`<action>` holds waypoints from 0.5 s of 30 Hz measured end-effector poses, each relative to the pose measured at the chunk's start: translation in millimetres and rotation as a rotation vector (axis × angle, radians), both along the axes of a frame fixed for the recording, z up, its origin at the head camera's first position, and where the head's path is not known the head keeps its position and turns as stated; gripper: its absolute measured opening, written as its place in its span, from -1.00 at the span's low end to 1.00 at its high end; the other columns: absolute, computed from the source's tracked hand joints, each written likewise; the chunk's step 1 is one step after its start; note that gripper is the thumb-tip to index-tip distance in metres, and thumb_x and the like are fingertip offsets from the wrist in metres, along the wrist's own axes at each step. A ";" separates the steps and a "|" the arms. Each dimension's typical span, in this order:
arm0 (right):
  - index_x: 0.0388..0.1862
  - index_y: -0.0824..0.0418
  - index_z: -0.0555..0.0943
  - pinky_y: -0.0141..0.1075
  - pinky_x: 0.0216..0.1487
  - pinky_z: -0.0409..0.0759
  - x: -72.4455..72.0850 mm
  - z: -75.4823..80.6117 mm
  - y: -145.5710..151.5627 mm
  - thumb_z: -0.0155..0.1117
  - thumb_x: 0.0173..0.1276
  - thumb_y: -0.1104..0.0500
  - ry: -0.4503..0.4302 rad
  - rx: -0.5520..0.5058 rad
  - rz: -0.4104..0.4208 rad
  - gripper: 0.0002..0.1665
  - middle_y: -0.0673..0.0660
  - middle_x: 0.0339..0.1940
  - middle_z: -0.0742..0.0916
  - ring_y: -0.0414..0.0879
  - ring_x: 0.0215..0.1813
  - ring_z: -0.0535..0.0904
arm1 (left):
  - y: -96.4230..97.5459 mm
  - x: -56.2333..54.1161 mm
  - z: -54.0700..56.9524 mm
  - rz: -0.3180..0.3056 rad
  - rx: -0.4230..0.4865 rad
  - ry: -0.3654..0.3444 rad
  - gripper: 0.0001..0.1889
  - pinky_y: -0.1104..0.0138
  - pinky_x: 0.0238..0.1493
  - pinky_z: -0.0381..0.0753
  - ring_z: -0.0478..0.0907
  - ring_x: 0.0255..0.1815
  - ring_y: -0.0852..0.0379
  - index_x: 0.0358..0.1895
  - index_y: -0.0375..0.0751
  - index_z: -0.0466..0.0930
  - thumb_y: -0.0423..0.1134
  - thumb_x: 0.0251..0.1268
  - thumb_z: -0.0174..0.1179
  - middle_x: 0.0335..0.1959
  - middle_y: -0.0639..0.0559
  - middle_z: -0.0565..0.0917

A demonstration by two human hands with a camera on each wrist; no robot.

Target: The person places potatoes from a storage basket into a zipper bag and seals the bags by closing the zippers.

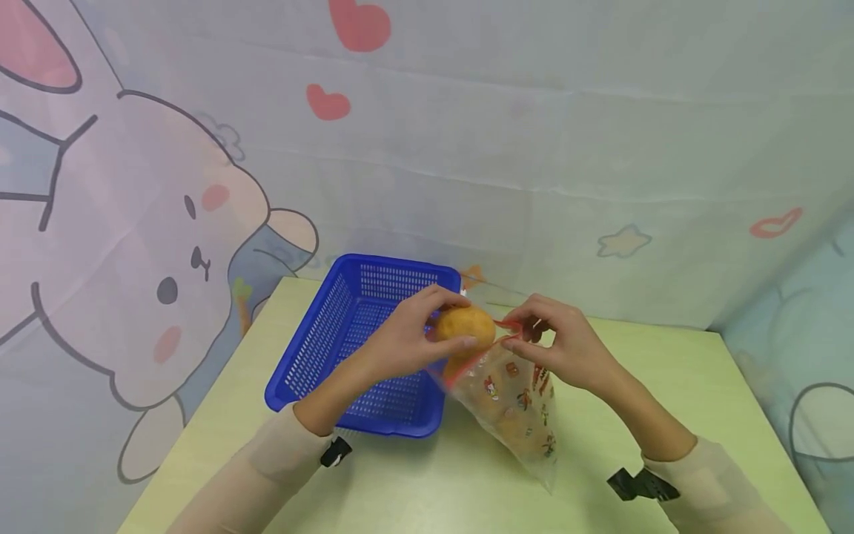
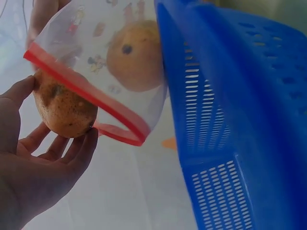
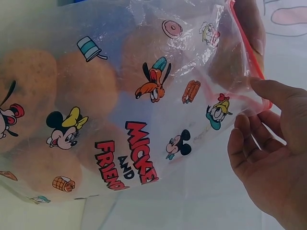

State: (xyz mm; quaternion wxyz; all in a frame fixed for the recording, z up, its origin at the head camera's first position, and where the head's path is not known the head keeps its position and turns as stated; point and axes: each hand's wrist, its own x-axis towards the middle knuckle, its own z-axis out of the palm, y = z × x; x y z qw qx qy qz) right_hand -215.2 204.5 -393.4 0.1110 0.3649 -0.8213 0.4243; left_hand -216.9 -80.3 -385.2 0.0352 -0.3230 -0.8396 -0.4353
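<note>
A big pale wall cloth (image 1: 600, 148) with a bunny and hearts on it hangs at the back. In front of it is a light green table (image 1: 707, 386).

A blue plastic basket (image 1: 400, 280) with lots of little holes sits on the table. It looks stiff.

Next to the basket, just over its right edge, is a see-through zip bag (image 1: 514, 404) with Mickey and friends on it. More potatoes (image 3: 86, 81) show inside. The bag is thin, floppy and likely slippery, and the potatoes probably make its bottom heavy. I can't tell if it touches the table. The best place to hold it is the red zip strip (image 2: 86, 91) at the top.

The right hand (image 1: 560, 337) pinches that red strip. The left hand (image 1: 420, 334) holds a potato (image 1: 465, 326) between its thumb and fingers.

This potato is at the mouth of the bag, partly behind the red strip. It should be hard and a bit heavy for its size. It is round, so it could roll away. Fingers should go around its fat middle. It won't break easily, but a hard drop could bruise it.
</note>
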 end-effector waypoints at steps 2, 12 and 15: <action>-0.03 0.00 0.75 -0.33 -0.26 0.69 -0.3 0.3 -0.5 0.57 0.35 0.26 0.004 -0.001 0.000 -0.72 -0.12 -0.21 0.70 -0.18 -0.28 0.63 | 0.3 -0.8 -3.1 0.004 0.002 -0.008 -0.49 0.30 0.09 0.70 0.60 0.06 0.14 0.30 -0.09 0.61 0.01 0.39 0.46 0.09 0.16 0.60; -0.03 0.02 0.75 -0.34 -0.27 0.68 0.8 0.1 -3.6 0.57 0.34 0.27 0.003 -0.008 0.006 -0.72 -0.10 -0.21 0.70 -0.17 -0.28 0.64 | 3.2 -1.2 -16.5 0.001 -0.019 -0.039 -0.47 0.33 0.15 0.67 0.59 0.08 0.19 0.33 -0.10 0.59 -0.02 0.39 0.46 0.12 0.12 0.60; -0.04 0.02 0.75 -0.34 -0.28 0.68 -0.1 -0.2 -3.5 0.57 0.34 0.28 0.006 -0.007 0.003 -0.72 -0.11 -0.22 0.70 -0.18 -0.29 0.63 | 4.2 -0.6 -17.2 0.018 -0.031 -0.016 -0.48 0.32 0.12 0.67 0.57 0.04 0.19 0.32 -0.10 0.60 0.00 0.40 0.45 0.09 0.12 0.60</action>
